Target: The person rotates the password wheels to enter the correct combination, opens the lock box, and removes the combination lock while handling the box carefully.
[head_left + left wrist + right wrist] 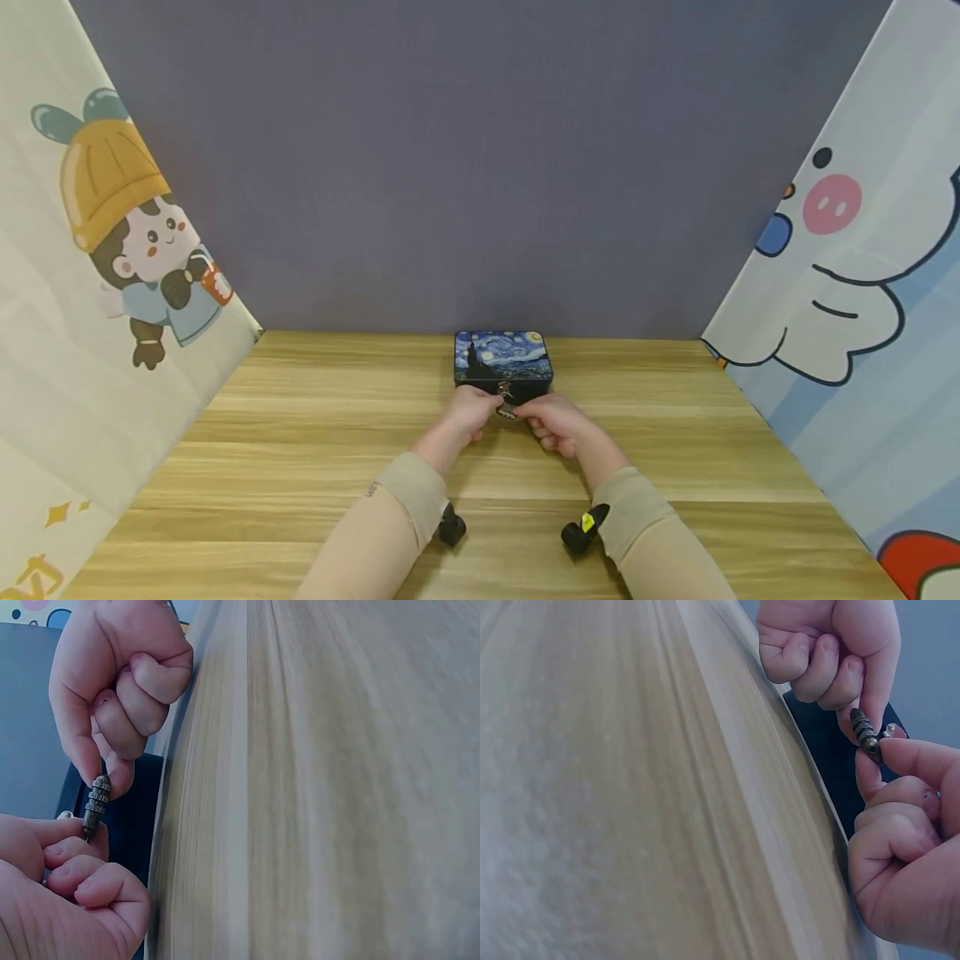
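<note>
A small tin box [510,357] with a swirling blue night-sky picture on its lid sits at the back of the table. A clasp [505,388] is on its dark front. Just below the clasp, a combination padlock [507,412] with rows of number dials lies between both hands. My left hand [472,410] pinches one end of it between thumb and forefinger. The other end is pinched by my right hand [558,423], its remaining fingers curled. Both wrist views show the padlock [97,801] close up, before the box's dark side [817,742]. Its shackle is mostly hidden.
The wood-grain table [300,467] spreads out around the box and forearms. A grey panel [480,167] rises right behind the box. Cartoon-printed curtains flank the table on the left [45,333] and right [900,400].
</note>
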### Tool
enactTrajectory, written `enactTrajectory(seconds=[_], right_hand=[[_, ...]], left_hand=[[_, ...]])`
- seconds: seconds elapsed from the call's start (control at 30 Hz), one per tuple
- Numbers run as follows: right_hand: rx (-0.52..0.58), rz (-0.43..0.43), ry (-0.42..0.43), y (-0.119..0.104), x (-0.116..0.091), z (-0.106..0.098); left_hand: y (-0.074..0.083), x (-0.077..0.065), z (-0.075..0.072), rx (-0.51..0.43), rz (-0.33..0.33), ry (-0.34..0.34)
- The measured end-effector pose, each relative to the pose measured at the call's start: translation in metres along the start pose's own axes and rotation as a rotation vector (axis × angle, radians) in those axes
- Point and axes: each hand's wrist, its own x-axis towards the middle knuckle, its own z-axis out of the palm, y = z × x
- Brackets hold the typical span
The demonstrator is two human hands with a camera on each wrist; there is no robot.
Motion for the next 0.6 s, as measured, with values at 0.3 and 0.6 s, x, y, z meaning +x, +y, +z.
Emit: enactTrajectory(seconds=[0.3,0.6], right_hand=[[0.008,0.042,-0.002,-0.0008,-0.0035,0.0012],[-0.012,0.045,-0.032,-0.0016,-0.0066,0.0013]], left_hand=[[-0.0005,-0.0002,0.0047,-0.052,-0.028,0.02],[0.0004,0.0005,0.0051,-0.104,-0.063,0.007]])
